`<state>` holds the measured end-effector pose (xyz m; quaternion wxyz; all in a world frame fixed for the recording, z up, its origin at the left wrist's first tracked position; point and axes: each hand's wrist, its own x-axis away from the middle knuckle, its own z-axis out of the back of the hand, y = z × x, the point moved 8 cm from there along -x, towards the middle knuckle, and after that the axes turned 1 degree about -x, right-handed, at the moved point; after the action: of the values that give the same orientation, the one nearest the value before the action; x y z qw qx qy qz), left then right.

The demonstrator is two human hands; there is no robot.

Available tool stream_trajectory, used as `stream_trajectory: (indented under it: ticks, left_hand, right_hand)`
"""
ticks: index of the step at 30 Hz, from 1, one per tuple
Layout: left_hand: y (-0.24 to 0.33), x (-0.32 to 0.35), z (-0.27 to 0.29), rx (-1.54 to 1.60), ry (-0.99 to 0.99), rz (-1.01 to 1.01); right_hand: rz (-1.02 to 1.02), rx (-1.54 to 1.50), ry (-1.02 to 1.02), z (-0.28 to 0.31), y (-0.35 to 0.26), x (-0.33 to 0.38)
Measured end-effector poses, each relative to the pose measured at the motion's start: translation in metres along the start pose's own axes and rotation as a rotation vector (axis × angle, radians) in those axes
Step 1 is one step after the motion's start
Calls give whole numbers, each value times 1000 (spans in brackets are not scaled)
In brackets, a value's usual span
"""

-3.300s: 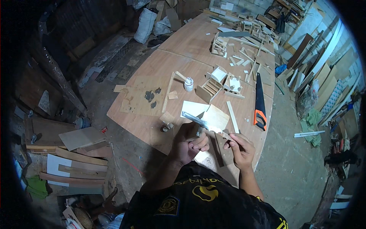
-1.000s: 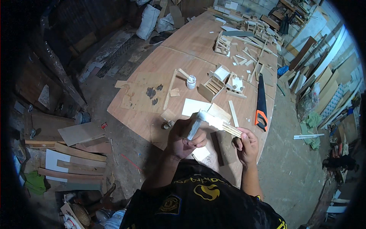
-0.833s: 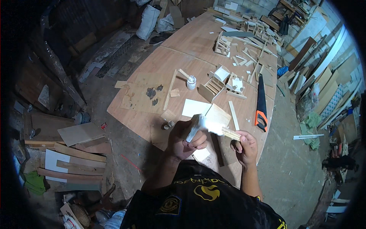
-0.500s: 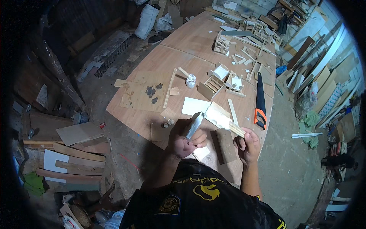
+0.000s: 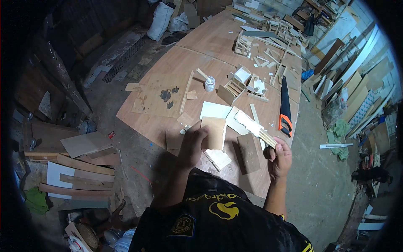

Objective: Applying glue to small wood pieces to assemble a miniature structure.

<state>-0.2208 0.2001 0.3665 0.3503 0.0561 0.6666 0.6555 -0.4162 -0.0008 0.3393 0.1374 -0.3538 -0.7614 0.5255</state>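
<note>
My left hand (image 5: 194, 142) grips a small flat wooden panel (image 5: 215, 131), thumb on its tan face; white stuff runs along its right edge. In my right hand (image 5: 278, 158), fingers and thumb pinch the near end of a pale ridged wooden strip (image 5: 267, 137). Its broader far end is coated with white and points up and left, apart from the panel. Both pieces are held over the workbench. Just beyond them lies a white sheet (image 5: 213, 110). A jar with white smears (image 5: 210, 84) stands farther off, a flat stick (image 5: 202, 74) by its mouth.
A wooden block (image 5: 248, 153) and a pale board (image 5: 218, 159) lie close to me. Small wooden assemblies (image 5: 231, 91) stand mid-table. At right is a handsaw (image 5: 285, 107) with an orange-and-black handle. Wood scraps (image 5: 268, 63) crowd the far end; boards (image 5: 84, 180) are stacked at lower left.
My left hand has turned the panel, so its tan face now shows instead of its white-coated side. My right hand has moved slightly right and down with the strip, widening the gap between the pieces.
</note>
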Motion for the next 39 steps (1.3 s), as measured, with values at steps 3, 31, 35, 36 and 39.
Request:
stream_trajectory:
  ticks: [3,31,35,36,39]
  left_hand:
    - [5,1,-4,266,-167,260]
    - [0,39,-59,1286,-504,632]
    - [1,38,-65,1330,-524,643]
    - [1,39,-66,1347,-530,655]
    - [1,39,-72,1377,-551,685]
  right_hand:
    - [54,95,-67,2,-9,0]
    - [134,161,-39,6,-8,16]
    - [168,166,-82,9,-10,25]
    - [170,167,-77,10,-11,26]
    - [121,314,-43,9,-6,26]
